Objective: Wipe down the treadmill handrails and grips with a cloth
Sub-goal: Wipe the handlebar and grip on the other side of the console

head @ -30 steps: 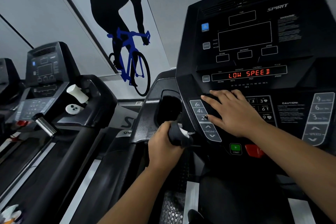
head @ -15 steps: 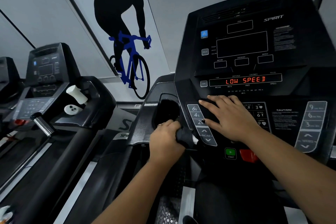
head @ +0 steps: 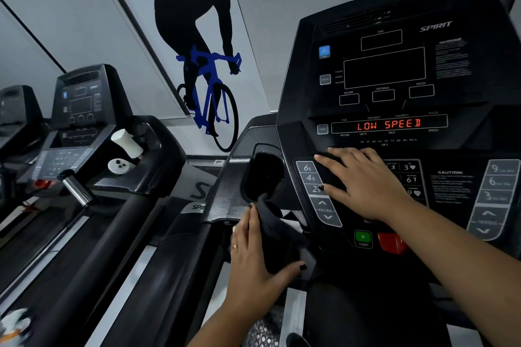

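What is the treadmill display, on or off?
On. The display shows LOW SPEED in glowing red letters; the larger windows above it are dark.

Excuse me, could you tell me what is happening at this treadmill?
A person is wiping down the treadmill. The left hand holds a dark cloth against the front edge just below the cup holder. The right hand lies flat on the keypad, holding nothing. The display reads LOW SPEED.
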A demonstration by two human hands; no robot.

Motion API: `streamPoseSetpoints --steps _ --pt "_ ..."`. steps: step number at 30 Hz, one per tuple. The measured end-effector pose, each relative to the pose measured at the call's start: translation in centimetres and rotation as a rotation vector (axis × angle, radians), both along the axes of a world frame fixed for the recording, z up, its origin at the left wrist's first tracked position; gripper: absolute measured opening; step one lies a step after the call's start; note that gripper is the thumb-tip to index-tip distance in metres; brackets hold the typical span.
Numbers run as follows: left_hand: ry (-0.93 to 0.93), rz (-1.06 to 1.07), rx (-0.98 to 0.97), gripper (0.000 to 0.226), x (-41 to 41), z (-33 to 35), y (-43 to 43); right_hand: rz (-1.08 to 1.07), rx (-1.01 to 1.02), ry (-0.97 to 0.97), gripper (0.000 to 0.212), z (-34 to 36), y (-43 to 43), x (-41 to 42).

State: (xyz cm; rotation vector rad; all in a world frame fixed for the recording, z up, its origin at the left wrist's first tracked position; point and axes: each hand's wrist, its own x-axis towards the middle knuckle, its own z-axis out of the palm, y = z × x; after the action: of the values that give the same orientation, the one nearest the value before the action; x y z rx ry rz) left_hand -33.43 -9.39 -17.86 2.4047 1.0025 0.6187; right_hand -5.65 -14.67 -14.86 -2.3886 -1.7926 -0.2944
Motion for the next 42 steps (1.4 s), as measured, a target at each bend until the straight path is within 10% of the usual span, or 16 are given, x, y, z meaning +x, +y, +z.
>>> streamPoseSetpoints --steps 7,20,32,42 --pt "-0.07 0.121 0.05 0.069 1.6 1.2 1.2 -0.008 -0.005 -0.014 0.07 -0.2 0.1 -0.1" --pt "0.029 -0.263 -0.674 0.01 6.1 6.5 8.0 -0.024 -0.014 -0.017 0.069 0.0 0.2 -0.2" --pt "-0.202 0.166 0.071 0.026 5.6 3.8 1.7 -0.008 0.002 0.007 0.067 0.1 -0.1 -0.1" --pt "-0.089 0.266 -0.131 0.045 1.9 0.1 4.2 -0.003 0.016 0.02 0.067 0.0 -0.1 0.0"
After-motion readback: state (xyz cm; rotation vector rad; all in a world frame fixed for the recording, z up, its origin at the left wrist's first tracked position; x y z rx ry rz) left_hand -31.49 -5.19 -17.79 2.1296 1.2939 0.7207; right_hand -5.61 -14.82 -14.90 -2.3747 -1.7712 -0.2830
